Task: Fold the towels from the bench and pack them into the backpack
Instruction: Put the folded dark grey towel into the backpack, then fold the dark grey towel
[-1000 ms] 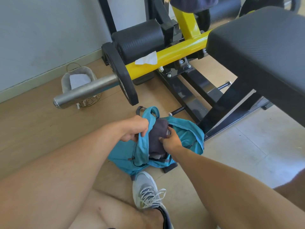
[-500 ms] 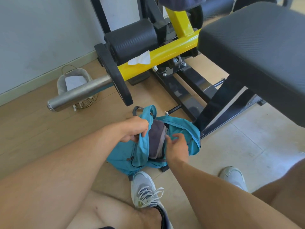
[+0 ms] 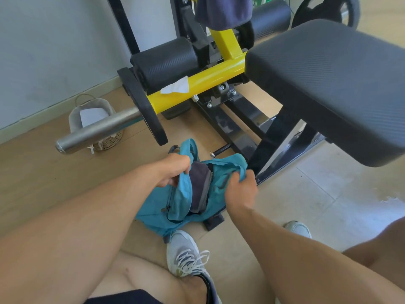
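Note:
A teal backpack (image 3: pixel 157 207) lies on the floor in front of my feet, its top gaping. A folded dark grey towel (image 3: pixel 199 183) sits inside the opening. My left hand (image 3: pixel 173 172) grips the left edge of the opening. My right hand (image 3: pixel 241 189) is closed on the right edge of the backpack fabric, pulling it outward. Another dark blue towel (image 3: pixel 223 12) hangs over the yellow machine frame at the top. The black padded bench (image 3: pixel 333 80) stands at the right with nothing on it.
A steel bar (image 3: pixel 96 130) with a black weight plate (image 3: pixel 142 108) juts out left above the backpack. A wicker basket (image 3: pixel 94 121) stands by the wall. A white tissue (image 3: pixel 175 86) lies on the yellow beam (image 3: pixel 208 80). My shoes (image 3: pixel 186 253) are close below the backpack.
My right hand has left the dark towel inside the backpack and moved right to grasp the backpack's right edge. The left hand keeps its grip on the left edge.

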`<state>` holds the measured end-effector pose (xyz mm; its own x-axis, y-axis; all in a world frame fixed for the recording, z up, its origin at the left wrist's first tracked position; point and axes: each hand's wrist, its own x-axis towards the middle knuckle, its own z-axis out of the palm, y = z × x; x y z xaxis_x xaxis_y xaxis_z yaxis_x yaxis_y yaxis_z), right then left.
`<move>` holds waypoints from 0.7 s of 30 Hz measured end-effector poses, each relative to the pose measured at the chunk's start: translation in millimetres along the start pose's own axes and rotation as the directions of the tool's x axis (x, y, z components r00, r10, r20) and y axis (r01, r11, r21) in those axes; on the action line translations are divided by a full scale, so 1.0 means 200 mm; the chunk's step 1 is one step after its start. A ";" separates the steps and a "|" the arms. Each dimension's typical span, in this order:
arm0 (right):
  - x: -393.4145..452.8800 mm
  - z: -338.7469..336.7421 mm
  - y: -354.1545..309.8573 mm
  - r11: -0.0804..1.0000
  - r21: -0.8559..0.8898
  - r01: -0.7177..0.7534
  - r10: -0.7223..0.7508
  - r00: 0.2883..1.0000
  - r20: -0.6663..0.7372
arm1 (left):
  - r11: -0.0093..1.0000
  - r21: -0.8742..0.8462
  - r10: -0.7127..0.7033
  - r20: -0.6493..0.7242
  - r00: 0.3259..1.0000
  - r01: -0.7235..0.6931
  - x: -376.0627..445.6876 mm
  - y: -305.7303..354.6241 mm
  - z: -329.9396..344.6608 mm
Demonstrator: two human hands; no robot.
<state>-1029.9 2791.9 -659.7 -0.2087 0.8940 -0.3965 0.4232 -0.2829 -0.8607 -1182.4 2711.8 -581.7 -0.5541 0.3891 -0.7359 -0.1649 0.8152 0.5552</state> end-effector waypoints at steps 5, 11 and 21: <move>0.00 -0.03 -0.12 0.999 -0.037 0.029 -0.030 0.999 -0.023 | 0.999 0.035 0.023 -0.026 0.999 -0.022 -0.02 0.04 0.05; 0.08 -0.22 0.06 0.953 -0.054 -0.297 0.299 0.954 0.033 | 0.984 0.176 0.012 0.019 1.000 -0.015 -0.04 0.06 0.14; 0.03 -0.29 -0.29 0.988 -0.148 0.053 -0.051 0.999 0.014 | 0.983 0.063 0.175 -0.094 0.980 -0.170 -0.14 0.24 0.23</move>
<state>-1004.0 2834.4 -594.2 -0.2424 0.9025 -0.3560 0.5372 -0.1807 -0.8239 -1137.9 2759.9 -551.1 -0.6490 0.4837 -0.5872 -0.0163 0.7628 0.6464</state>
